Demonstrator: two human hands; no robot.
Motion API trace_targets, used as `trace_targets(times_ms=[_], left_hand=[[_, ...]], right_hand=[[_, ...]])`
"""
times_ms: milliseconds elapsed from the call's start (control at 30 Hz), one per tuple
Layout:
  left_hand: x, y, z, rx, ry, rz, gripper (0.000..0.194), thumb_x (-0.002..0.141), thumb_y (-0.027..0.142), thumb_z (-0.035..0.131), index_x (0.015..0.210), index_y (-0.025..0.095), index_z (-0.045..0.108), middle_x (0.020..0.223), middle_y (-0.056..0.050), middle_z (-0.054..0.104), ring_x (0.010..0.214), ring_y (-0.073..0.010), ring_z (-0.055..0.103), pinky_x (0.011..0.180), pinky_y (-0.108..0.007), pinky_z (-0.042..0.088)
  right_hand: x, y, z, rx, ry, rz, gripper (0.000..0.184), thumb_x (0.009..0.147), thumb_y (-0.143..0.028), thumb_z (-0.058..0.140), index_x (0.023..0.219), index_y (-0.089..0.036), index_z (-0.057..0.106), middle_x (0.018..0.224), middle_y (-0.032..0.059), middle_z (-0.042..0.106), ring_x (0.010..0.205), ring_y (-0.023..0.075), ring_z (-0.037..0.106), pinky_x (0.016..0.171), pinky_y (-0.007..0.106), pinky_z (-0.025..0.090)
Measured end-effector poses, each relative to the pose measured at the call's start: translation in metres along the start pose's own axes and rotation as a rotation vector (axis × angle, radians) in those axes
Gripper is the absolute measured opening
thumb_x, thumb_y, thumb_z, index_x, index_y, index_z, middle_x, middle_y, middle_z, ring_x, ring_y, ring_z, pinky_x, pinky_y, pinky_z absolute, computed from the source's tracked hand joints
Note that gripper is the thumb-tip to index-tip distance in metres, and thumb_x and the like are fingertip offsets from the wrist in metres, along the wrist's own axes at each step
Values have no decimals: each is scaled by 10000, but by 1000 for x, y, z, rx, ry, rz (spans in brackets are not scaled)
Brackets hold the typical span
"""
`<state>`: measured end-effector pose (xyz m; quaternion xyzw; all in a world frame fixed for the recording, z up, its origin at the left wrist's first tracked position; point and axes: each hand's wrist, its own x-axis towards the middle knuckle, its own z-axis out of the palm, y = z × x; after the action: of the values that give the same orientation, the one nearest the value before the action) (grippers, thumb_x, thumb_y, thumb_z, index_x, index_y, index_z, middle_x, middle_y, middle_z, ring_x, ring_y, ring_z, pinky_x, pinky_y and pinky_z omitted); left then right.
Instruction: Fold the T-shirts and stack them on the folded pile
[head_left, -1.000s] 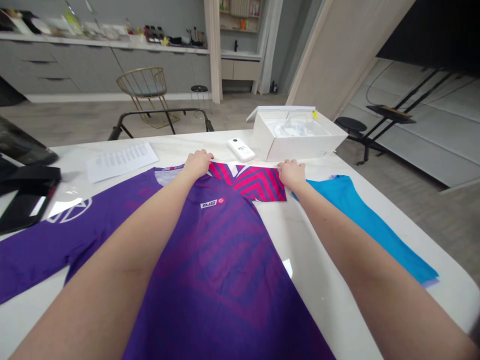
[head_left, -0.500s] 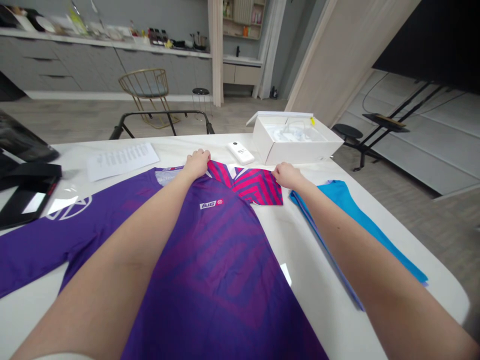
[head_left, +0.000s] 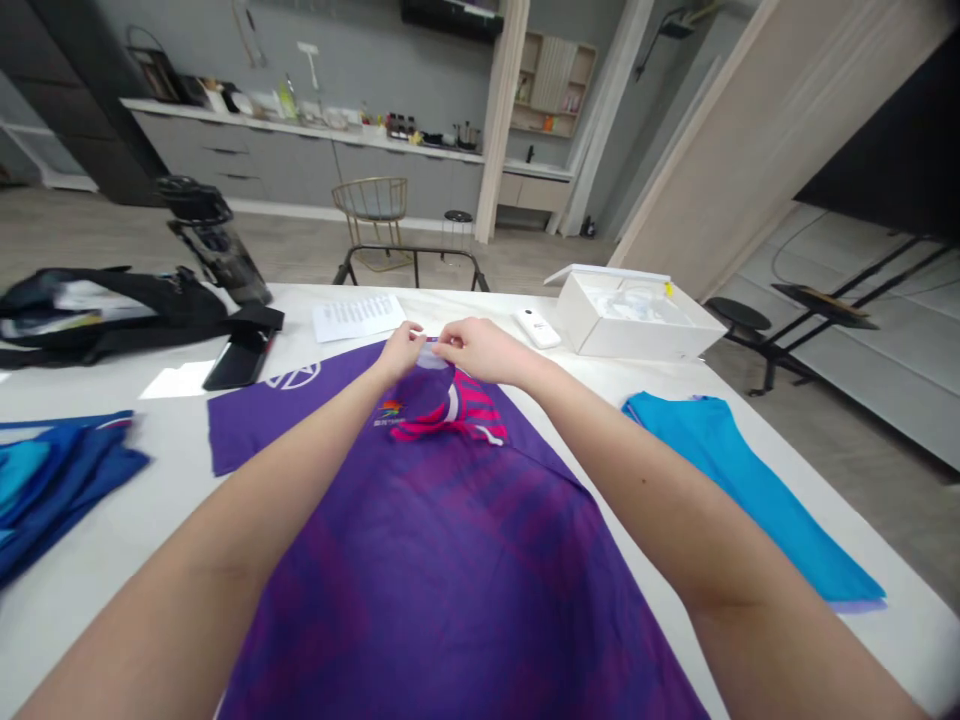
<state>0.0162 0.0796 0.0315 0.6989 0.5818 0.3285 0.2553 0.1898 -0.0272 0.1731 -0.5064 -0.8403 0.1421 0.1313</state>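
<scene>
Sleeve (head_left: 486, 402) in pink stripes, held out flat toward the right half a second ago, is now seen gathered over the upper part of the purple shirt (head_left: 450, 550); the right hand (head_left: 478, 348) has been brought in from the sleeve's end to the collar (head_left: 431, 358), just beside the left hand (head_left: 402, 350); cloth there appears to be pinched by both hands between thumb and fingers, though how many layers are gripped cannot be told; the shirt is laid on the white table (head_left: 150, 490) straight ahead, its other sleeve (head_left: 274, 408) spread flat toward the left; one side is judged to have been turned inward, but not neatly settled, since the pink cloth is bunched.
</scene>
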Motion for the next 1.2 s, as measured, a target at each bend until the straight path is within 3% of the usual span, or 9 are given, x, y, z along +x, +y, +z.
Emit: trace_targets(times_ms=[100, 233, 333, 467, 567, 700, 867, 1033, 1200], left_hand=[[-39, -21, -20, 139, -100, -97, 316, 976, 446, 495, 972, 181, 666, 997, -116, 739, 924, -252, 686, 814, -330, 492], [-87, -20, -21, 269, -204, -97, 447, 944, 630, 490, 902, 228, 681, 965, -112, 763, 920, -288, 712, 794, -353, 500], [-113, -5, -11, 317, -299, 1, 479, 931, 681, 491, 903, 240, 674, 989, -114, 760, 931, -288, 715, 796, -360, 509], [-132, 13, 2, 419, -245, 91, 509, 931, 680, 502, 1025, 207, 666, 1107, -184, 717, 1049, -340, 690, 901, -435, 500], [-135, 20, 9, 440, -223, 85, 487, 920, 651, 541, 1053, 201, 670, 1131, -202, 700, 1117, -368, 659, 943, -476, 486], [-130, 21, 22, 414, -257, 48, 248, 915, 433, 603, 986, 212, 691, 1119, -180, 702, 1112, -355, 650, 946, -486, 482], [-128, 19, 27, 291, -235, 42, 131, 949, 268, 504, 931, 227, 627, 1030, -140, 721, 1017, -303, 676, 881, -435, 472], [-125, 17, 8, -24, -82, -3, 116, 1014, 300, 428, 1043, 273, 537, 775, -15, 667, 746, -208, 669, 717, -326, 448], [-81, -3, -24, -159, 85, -55, 118, 977, 352, 505, 1044, 272, 559, 635, 42, 562, 606, -171, 578, 605, -285, 401]], right_hand=[[25, 42, 32, -109, -5, 166, 224, 969, -249, 577, 1079, -205, 767, 1019, 66, 753, 929, 201, 668, 791, 267, 457], [48, 90, 73, -216, -13, 222, 445, 967, -141, 493, 1362, -258, 660, 1262, 115, 653, 1079, 239, 629, 910, 307, 469], [62, 103, 97, -307, -28, 116, 558, 981, -133, 438, 1480, -355, 559, 1375, 118, 552, 1208, 283, 541, 962, 368, 466], [79, 107, 118, -396, -55, 70, 566, 998, -164, 432, 1511, -390, 514, 1423, 123, 494, 1248, 318, 469, 981, 442, 456], [89, 109, 126, -399, -52, 66, 478, 1030, -245, 415, 1470, -368, 554, 1422, 136, 486, 1229, 326, 465, 983, 473, 448], [96, 112, 128, -411, -27, 28, 353, 1034, -290, 420, 1298, -279, 654, 1369, 152, 519, 1211, 325, 472, 974, 479, 444], [95, 124, 118, -429, 28, 47, 305, 1042, -293, 399, 1189, -208, 653, 1337, 176, 548, 1217, 331, 467, 988, 500, 431], [92, 142, 101, -355, 95, 164, 303, 1048, -279, 359, 1207, -197, 603, 1368, 189, 538, 1237, 338, 465, 965, 496, 454], [104, 148, 87, -334, 134, 261, 314, 1047, -261, 336, 1229, -186, 580, 1370, 199, 542, 1245, 345, 470, 972, 522, 449]])
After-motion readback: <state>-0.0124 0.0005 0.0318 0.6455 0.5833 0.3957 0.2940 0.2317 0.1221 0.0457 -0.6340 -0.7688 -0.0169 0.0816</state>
